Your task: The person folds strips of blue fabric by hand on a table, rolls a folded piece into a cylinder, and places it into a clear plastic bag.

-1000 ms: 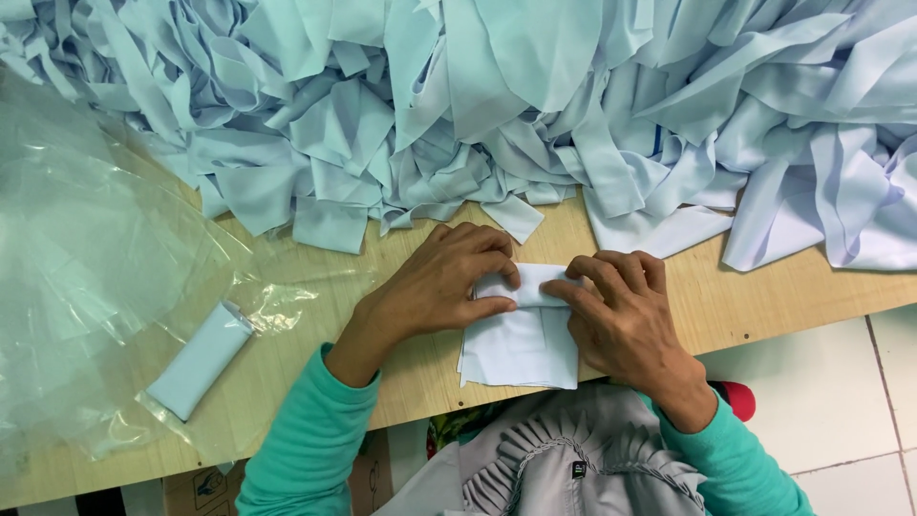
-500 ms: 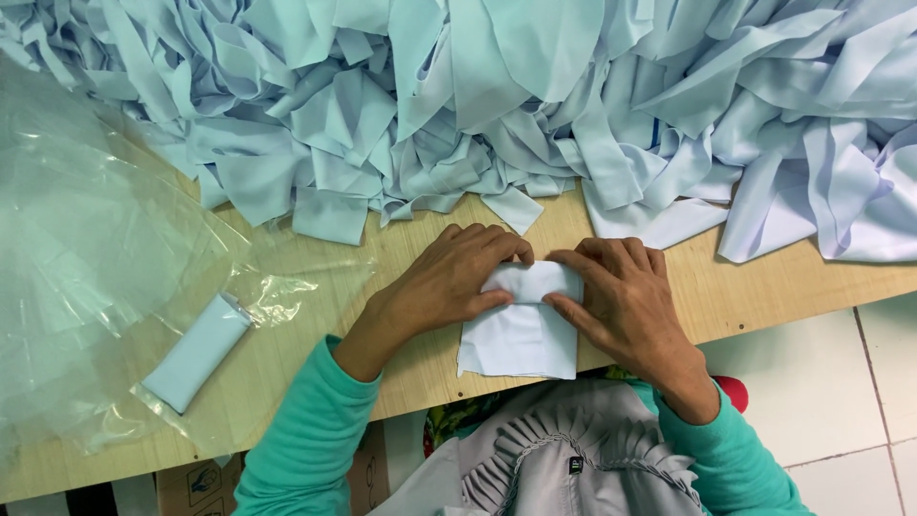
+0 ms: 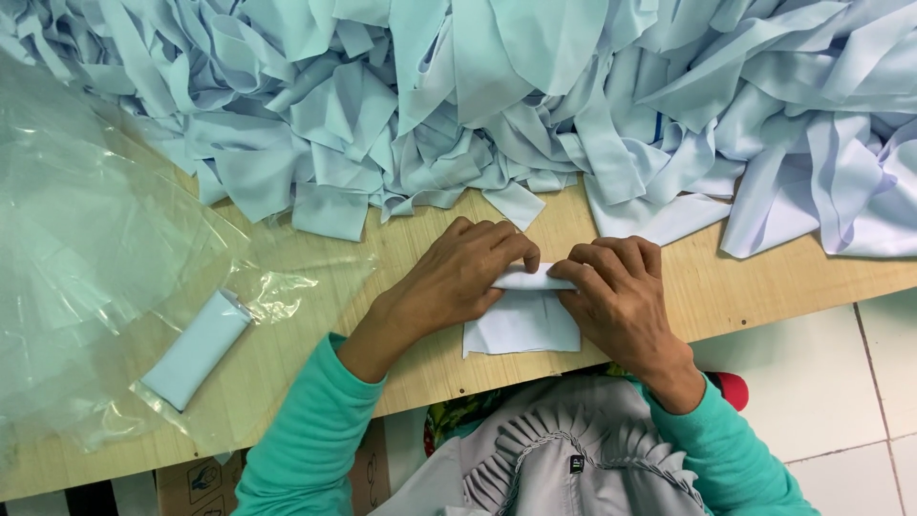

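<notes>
At the near edge of the wooden table [image 3: 306, 258], both hands are pinching a folded white cloth piece [image 3: 521, 320].

The left hand [image 3: 458, 277] and right hand [image 3: 621, 296] are gripping its top fold from either side, fingertips pressed together; its lower half is lying flat, nearly reaching the table's edge. The pale blue fabric heap [image 3: 478, 105] is crowding the far side, bare wood lying open leftward.

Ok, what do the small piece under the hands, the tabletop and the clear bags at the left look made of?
Small folded piece: thin woven cloth, pale blue-white, matte; it creases sharply under both hands.
Tabletop: wood or wood-look laminate, light tan with fine grain lines and a smooth finish; which one is unclear.
Clear bags: thin plastic film, glossy, crinkled and see-through.
</notes>
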